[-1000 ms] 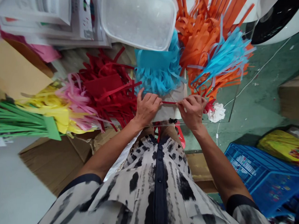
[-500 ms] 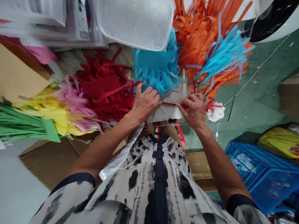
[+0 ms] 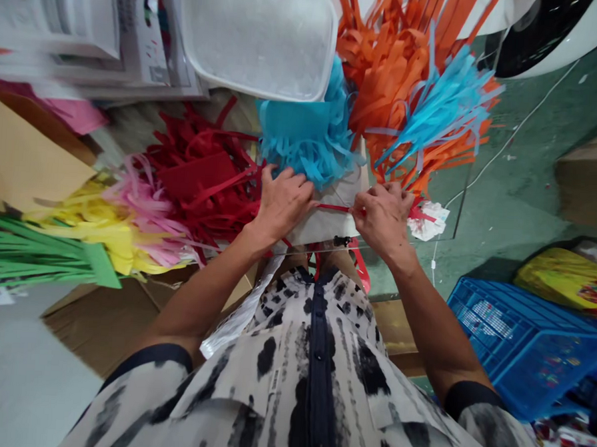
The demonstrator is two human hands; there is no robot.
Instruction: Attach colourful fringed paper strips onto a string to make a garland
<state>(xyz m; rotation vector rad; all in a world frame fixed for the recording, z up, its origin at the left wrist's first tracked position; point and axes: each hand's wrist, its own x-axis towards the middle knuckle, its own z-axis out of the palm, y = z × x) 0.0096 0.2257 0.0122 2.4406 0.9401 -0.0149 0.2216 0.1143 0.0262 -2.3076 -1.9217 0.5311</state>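
Note:
A narrow red paper strip (image 3: 333, 207) is stretched level between my two hands, low over the near edge of the table. My left hand (image 3: 287, 199) pinches its left part, just below a fringed light blue paper bundle (image 3: 303, 134). My right hand (image 3: 384, 211) is closed on the other part, its fingers curled over it; a red end sticks out beyond, near a crumpled white tissue (image 3: 431, 220). Beside my left hand lies a heap of red fringed paper (image 3: 205, 178). Past my right hand are orange paper strips (image 3: 390, 81) with light blue strips (image 3: 442, 111) on top.
Yellow (image 3: 83, 215), pink (image 3: 147, 202) and green paper fringes (image 3: 47, 254) lie at the left. A translucent plastic tub (image 3: 258, 38) and stacked printed packs (image 3: 89, 26) stand at the back. On the floor at right is a blue crate (image 3: 527, 349).
The fingers of my right hand have curled in tighter and moved slightly left along the red strip. My left hand keeps its pinch. The whole view has shifted a little.

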